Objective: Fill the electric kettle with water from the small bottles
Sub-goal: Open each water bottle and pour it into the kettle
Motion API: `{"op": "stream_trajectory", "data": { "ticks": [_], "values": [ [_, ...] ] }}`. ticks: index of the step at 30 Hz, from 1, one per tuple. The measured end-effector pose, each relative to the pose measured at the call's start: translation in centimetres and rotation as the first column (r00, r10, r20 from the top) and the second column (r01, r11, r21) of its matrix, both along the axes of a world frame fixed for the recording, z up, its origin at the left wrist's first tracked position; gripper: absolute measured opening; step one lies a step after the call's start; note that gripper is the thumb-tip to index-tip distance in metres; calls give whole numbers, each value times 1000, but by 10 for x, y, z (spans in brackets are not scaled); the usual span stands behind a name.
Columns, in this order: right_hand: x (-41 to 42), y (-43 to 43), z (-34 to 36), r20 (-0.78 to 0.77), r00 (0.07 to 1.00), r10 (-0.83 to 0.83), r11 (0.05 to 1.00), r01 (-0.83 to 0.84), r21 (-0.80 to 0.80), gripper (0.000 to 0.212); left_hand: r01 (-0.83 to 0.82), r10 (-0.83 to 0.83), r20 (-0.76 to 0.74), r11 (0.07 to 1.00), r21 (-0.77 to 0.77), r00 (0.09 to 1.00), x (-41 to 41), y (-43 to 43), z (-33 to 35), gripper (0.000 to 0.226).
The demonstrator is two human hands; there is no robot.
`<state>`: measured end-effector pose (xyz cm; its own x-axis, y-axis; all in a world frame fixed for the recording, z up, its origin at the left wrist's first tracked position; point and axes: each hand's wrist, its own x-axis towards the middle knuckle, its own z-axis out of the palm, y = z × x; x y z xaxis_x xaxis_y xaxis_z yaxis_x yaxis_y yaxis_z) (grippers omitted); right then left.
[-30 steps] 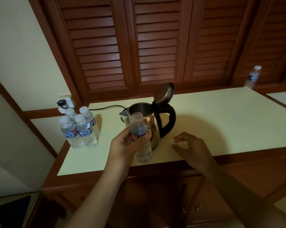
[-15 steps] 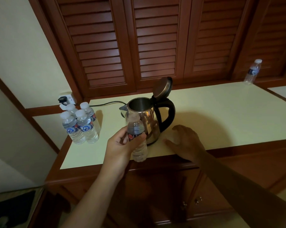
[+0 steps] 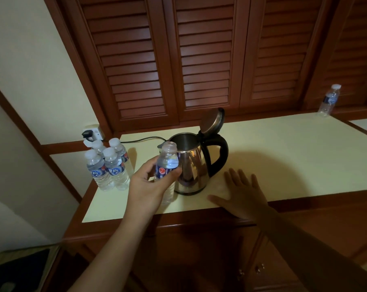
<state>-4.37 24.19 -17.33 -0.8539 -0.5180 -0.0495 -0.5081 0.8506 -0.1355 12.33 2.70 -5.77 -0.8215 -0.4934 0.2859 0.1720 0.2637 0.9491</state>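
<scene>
Kettle [image 3: 191, 165] of shiny steel, lid up; left hand [image 3: 148, 186] grips uncapped bottle [image 3: 167, 160], right hand [image 3: 243, 197] lies spread.

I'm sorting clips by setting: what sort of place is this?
Probably a hotel room: an electric kettle on a built-in counter, a cluster of small water bottles beside it, and louvred wooden doors behind.

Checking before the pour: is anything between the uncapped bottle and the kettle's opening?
Nothing visible. The kettle has its lid flipped up; the left hand holds the uncapped bottle beside its rim. The right hand lies flat, aside.
</scene>
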Motion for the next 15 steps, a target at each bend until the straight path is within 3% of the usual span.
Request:
{"op": "stream_trajectory", "data": {
  "ticks": [8,12,15],
  "values": [
    [0,-1,-1,-18,1000,-10,1000,10,24,119,-27,42,137,994,-110,990,-23,-23,40,32],
    [0,-3,0,-30,999,-17,999,18,29,118,-50,146,253,935,-351,956,-38,-37,57,31],
    [2,-2,1,-29,999,-22,999,22,26,118,-32,255,297,806,-591,920,-48,-46,68,39]
  ]
}}
